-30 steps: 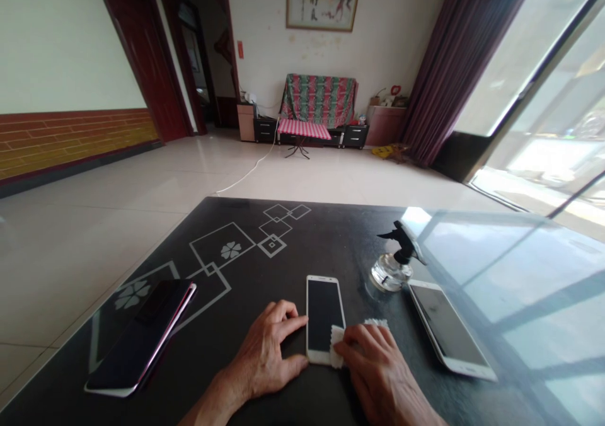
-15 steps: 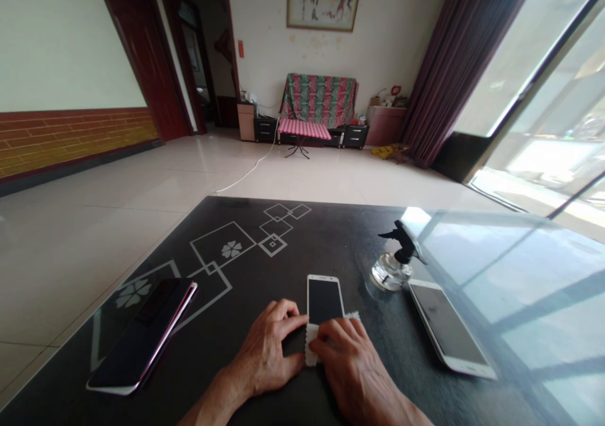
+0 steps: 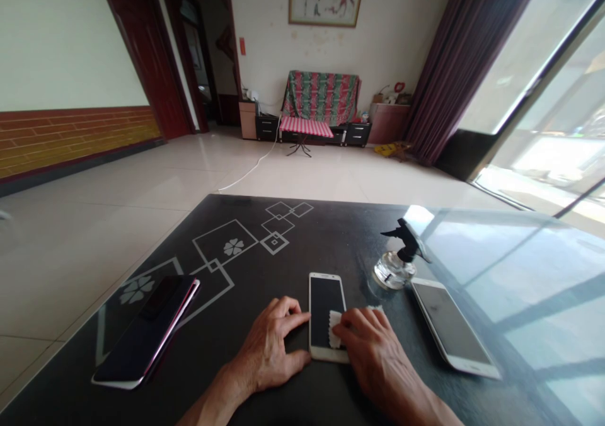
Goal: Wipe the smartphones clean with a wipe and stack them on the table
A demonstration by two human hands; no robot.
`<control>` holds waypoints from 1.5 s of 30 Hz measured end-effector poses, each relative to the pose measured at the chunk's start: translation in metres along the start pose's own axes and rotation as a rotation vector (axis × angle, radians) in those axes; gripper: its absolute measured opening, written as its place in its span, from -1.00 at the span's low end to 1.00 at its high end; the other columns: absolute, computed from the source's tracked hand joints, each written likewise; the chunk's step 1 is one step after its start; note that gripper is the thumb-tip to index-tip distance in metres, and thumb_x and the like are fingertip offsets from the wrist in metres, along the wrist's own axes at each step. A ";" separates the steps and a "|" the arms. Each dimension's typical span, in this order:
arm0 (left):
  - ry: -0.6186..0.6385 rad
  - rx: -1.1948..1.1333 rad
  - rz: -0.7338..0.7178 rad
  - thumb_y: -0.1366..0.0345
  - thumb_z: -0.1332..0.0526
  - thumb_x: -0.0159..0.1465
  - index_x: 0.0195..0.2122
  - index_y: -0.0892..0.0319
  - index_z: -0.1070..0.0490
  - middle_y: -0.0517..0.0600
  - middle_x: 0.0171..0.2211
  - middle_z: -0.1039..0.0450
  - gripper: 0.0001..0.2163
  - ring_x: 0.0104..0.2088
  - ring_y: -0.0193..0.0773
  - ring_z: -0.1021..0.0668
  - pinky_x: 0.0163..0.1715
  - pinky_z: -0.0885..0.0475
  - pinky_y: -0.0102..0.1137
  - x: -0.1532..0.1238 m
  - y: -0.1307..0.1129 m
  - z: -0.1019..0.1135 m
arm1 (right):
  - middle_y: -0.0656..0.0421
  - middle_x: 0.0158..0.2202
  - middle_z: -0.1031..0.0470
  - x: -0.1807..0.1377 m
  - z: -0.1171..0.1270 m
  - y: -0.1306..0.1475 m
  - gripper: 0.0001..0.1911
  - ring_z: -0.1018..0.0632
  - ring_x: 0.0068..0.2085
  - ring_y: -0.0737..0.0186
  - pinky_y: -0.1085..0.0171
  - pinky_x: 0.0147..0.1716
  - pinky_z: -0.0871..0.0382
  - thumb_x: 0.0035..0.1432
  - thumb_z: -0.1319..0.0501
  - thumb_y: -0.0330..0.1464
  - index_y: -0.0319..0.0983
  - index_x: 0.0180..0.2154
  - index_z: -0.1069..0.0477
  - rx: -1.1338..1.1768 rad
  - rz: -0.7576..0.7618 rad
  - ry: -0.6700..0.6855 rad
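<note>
A white phone [image 3: 326,304] with a dark screen lies face up on the black glass table [image 3: 293,249] in front of me. My left hand [image 3: 269,350] rests against the phone's left edge, fingers curled, steadying it. My right hand [image 3: 373,344] presses a small white cloth [image 3: 335,336] onto the lower right of the screen, fingers closed over the cloth.
A second white phone [image 3: 452,326] lies to the right. A small clear spray bottle [image 3: 396,261] with a black trigger stands behind it. A dark phone [image 3: 149,331] with a pink edge lies at the left, near the table's edge.
My right hand slid the cloth left across the screen, then back right to its lower right part. The left hand stayed at the phone's edge.
</note>
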State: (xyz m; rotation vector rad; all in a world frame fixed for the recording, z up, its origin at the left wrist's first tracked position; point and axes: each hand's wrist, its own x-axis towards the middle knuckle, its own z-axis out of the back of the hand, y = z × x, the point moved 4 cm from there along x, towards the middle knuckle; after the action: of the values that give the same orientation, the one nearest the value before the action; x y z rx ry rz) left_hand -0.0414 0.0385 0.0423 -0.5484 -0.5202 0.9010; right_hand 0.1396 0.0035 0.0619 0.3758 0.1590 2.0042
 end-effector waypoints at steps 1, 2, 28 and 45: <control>0.001 -0.002 0.002 0.36 -0.31 -0.04 -0.02 0.02 -0.45 -0.02 -0.16 -0.35 -0.51 -0.16 -0.15 -0.41 -0.11 -0.38 -0.28 0.000 0.000 0.000 | 0.14 -0.27 -0.38 0.004 -0.002 0.004 -0.80 -0.35 -0.24 0.19 0.19 -0.19 -0.15 0.21 -0.10 -0.47 -0.13 -0.23 -0.45 -0.004 0.008 0.012; 0.001 -0.004 0.003 0.37 -0.31 -0.05 -0.02 0.01 -0.44 -0.03 -0.16 -0.35 -0.51 -0.16 -0.16 -0.41 -0.11 -0.38 -0.28 0.000 0.000 0.000 | 0.15 -0.27 -0.38 0.009 -0.003 0.009 -0.82 -0.34 -0.24 0.18 0.19 -0.18 -0.14 0.21 -0.11 -0.47 -0.13 -0.24 -0.45 -0.006 0.017 0.022; -0.033 -0.013 0.008 0.32 -0.38 -0.07 -0.13 0.09 -0.49 -0.02 -0.14 -0.37 -0.59 -0.15 -0.14 -0.40 -0.06 -0.33 -0.25 -0.001 0.004 -0.002 | 0.15 -0.23 -0.38 0.077 -0.009 -0.012 -0.76 -0.34 -0.21 0.22 0.21 -0.16 -0.11 0.25 -0.05 -0.45 -0.13 -0.20 -0.47 -0.090 0.063 -0.016; -0.053 -0.024 0.004 0.36 -0.36 -0.10 -0.11 0.05 -0.48 -0.05 -0.19 -0.37 -0.55 -0.20 -0.18 -0.40 -0.15 -0.36 -0.31 0.000 0.003 -0.003 | 0.15 -0.23 -0.39 0.013 -0.007 0.010 -0.82 -0.36 -0.21 0.22 0.22 -0.16 -0.17 0.21 -0.09 -0.48 -0.14 -0.24 -0.43 0.079 0.105 0.022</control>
State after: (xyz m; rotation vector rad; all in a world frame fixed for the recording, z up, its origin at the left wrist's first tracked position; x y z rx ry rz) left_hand -0.0414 0.0393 0.0385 -0.5490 -0.5788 0.9160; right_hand 0.1235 0.0106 0.0610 0.4200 0.2364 2.1105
